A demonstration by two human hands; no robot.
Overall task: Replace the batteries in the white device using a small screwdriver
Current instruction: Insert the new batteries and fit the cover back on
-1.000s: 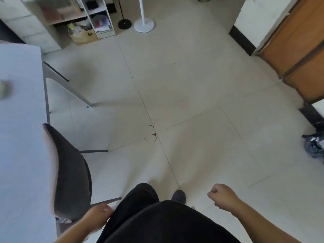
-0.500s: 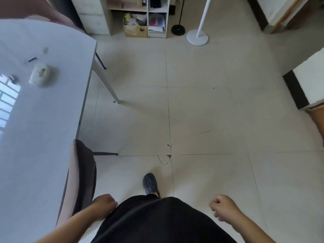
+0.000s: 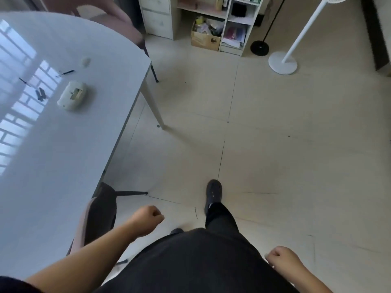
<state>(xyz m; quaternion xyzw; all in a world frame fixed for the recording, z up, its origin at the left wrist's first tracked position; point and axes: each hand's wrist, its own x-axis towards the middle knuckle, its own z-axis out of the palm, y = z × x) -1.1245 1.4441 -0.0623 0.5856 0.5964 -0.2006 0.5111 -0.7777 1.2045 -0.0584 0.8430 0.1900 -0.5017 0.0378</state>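
Device [image 3: 72, 95] lies on the bench [image 3: 53, 166], well away from both hands: left hand [image 3: 148, 216] and right hand [image 3: 279, 255] curl empty. Probably light, hard plastic (likely slippery); grip its long sides.

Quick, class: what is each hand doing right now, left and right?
Left hand: fingers curled into a loose fist, holding nothing.
Right hand: fingers curled, holding nothing visible.

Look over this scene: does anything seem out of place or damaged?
The white device lies on the table with its compartment uncovered, a small pale piece lying apart. Otherwise nothing stands out.
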